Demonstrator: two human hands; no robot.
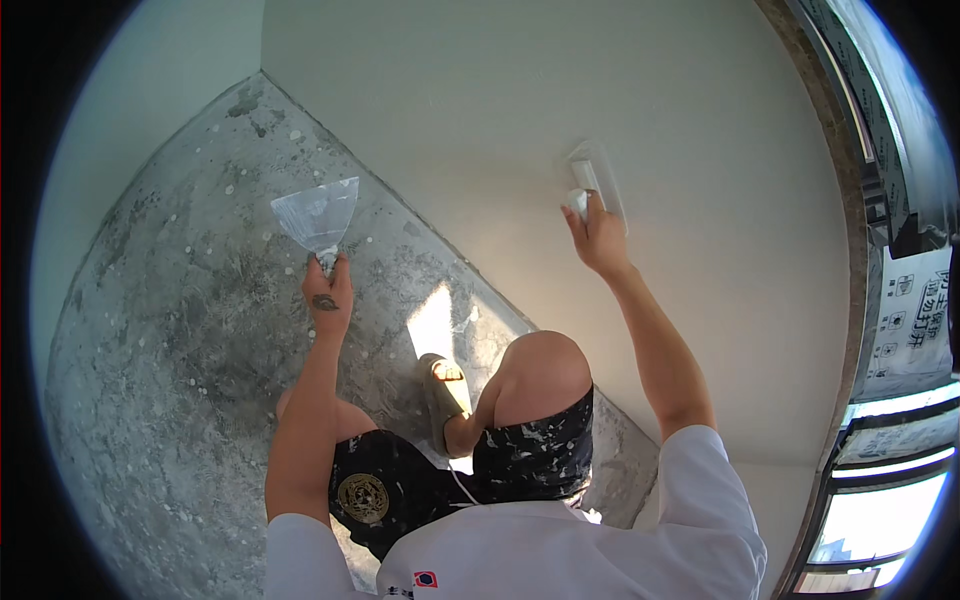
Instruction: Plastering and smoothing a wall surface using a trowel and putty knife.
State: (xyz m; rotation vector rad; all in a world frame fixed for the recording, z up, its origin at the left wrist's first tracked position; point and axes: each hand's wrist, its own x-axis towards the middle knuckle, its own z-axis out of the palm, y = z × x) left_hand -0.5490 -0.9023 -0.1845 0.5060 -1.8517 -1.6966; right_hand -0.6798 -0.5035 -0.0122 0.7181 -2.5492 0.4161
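My left hand [328,290] is closed around the handle of a putty knife [318,212], its wide blade spread upward and smeared with whitish material. It is held out over the grey floor, to the left of the wall's foot. My right hand [600,235] grips a clear plastic trowel [613,185] by its pale handle. The trowel's plate lies against or very close to the pale wall [480,120]; whether it touches, I cannot tell. Part of the handle is hidden by my fingers.
The bare concrete floor [200,350] is stained and spotted white, and meets the wall along a slanting edge. A second wall [180,60] forms a corner at upper left. At right, a window frame [850,450] has film-covered parts. My sandalled foot [446,395] is beside a sunlit patch.
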